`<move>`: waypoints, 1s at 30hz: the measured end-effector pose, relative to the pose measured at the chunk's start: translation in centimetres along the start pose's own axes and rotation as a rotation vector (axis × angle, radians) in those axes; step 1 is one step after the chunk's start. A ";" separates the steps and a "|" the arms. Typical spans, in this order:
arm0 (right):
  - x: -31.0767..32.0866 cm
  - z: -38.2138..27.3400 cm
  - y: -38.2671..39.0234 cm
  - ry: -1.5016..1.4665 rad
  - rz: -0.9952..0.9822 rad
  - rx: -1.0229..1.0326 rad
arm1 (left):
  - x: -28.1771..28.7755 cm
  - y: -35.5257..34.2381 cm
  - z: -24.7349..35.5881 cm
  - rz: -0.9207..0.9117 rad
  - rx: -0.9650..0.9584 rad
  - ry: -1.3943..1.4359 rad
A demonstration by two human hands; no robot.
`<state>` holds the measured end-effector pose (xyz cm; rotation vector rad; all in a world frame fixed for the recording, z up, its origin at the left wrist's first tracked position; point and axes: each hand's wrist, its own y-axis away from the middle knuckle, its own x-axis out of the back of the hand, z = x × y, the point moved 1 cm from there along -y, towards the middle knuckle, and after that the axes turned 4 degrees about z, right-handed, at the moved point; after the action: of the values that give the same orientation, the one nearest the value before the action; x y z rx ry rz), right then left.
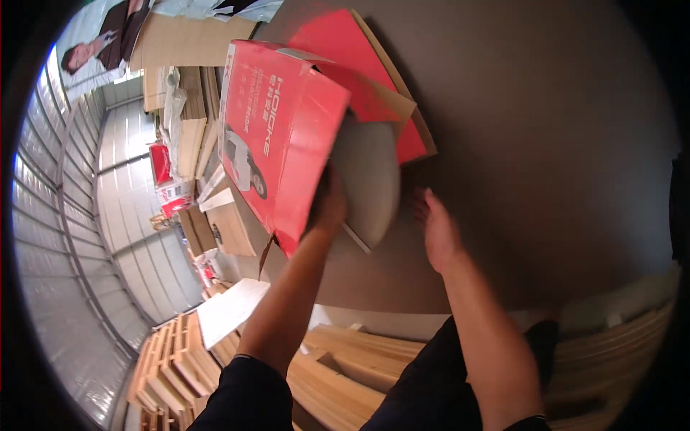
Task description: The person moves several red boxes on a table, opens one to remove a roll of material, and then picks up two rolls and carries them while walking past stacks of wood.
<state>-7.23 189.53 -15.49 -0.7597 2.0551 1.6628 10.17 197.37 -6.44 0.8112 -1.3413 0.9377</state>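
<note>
A red cardboard box point(284, 122) lies tilted on a dark brown tabletop point(546, 144), its opening turned toward the right. Its red flaps point(330, 37) stand spread out at the far side. From the opening a smooth, pale grey piece with a rounded edge point(374, 172) sticks out partway; its kind is not clear. My left hand point(330, 205) reaches into the mouth of the box beside that piece, and its fingers are hidden in there. To the right of the piece, my right hand point(438, 230) hovers over the table with fingers stretched out, holding nothing.
Light wooden boards point(359, 359) lie below the table's near edge. Stacked wooden panels point(180, 359) and a white board point(231, 309) stand at the lower left. Farther off on the left are more boards and a red package point(160, 164).
</note>
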 end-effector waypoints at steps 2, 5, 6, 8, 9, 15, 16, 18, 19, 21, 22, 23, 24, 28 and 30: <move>0.3 -0.4 0.2 -0.195 0.055 -0.228 | 0.5 3.5 3.6 -0.215 0.279 0.058; 1.1 0.5 3.4 -0.435 0.064 -0.177 | 1.4 8.0 5.4 -0.366 0.311 0.191; 3.4 0.6 4.6 -0.379 0.033 -0.077 | 1.3 9.4 6.9 -0.371 0.257 0.210; 4.4 -0.5 8.9 -0.368 0.206 -0.089 | 2.1 12.6 8.6 -0.325 0.169 0.255; 5.3 -1.4 11.1 -0.332 0.219 -0.082 | 2.4 14.5 9.7 -0.297 0.129 0.316; 8.1 -5.6 25.1 -0.439 0.419 0.130 | 10.0 22.4 17.1 -0.514 0.132 0.485; 8.7 -6.0 27.7 -0.350 0.491 0.151 | 10.7 23.7 17.8 -0.550 0.175 0.565; 7.3 -6.6 31.5 -0.143 0.715 0.197 | 11.4 25.5 18.8 -0.632 0.318 0.666; 5.5 -6.8 33.3 -0.022 0.862 0.226 | 11.8 26.0 19.1 -0.631 0.323 0.687; 4.6 -8.0 35.5 -0.116 0.779 0.267 | 12.4 26.3 20.0 -1.031 0.403 0.748; 5.2 -8.3 36.7 0.037 0.780 0.301 | 12.5 26.2 20.2 -1.123 0.440 0.843; 5.3 -8.7 37.7 0.186 0.786 0.330 | 12.5 26.5 20.6 -1.128 0.437 0.855; 4.6 -9.1 38.3 0.265 0.816 0.408 | 12.5 26.8 21.0 -1.115 0.518 0.938; 2.4 -9.3 39.0 0.574 0.686 0.391 | 9.9 28.6 19.9 -1.105 0.805 1.260; 4.1 -8.2 37.8 0.766 0.577 0.452 | 9.1 28.2 20.3 -1.107 0.948 1.488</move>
<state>-33.85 186.56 12.71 -0.7512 3.2891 1.1189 -24.05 191.81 2.99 0.9601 0.8953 0.8195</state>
